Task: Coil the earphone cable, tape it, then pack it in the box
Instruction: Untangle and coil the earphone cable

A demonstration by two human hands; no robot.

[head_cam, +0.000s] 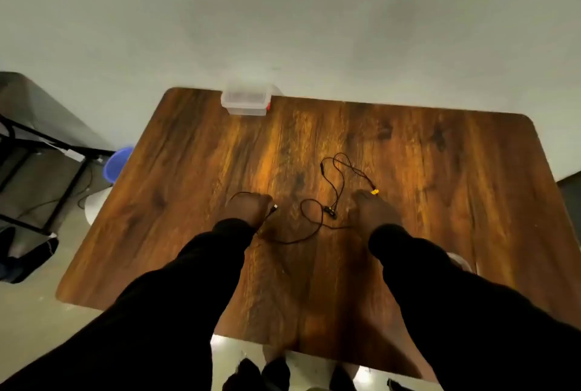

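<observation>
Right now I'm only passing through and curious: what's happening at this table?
A person in black sleeves is starting on a black earphone cable lying loose and uncoiled on the wooden table. The left hand is at the plug end; the right hand is by the yellow-tipped end. A clear plastic box sits at the far edge, untouched.

we see a dark wood-grain bench [408, 170] with rounded corners, its far edge against a pale wall. on it lies a thin black earphone cable [327, 189], uncoiled in loose loops near the middle, with a yellow-tipped end [374, 192] on the right and a small plug end [274, 208] on the left. a clear plastic box [246, 102] with a red latch sits at the far edge, well apart from the cable.
</observation>
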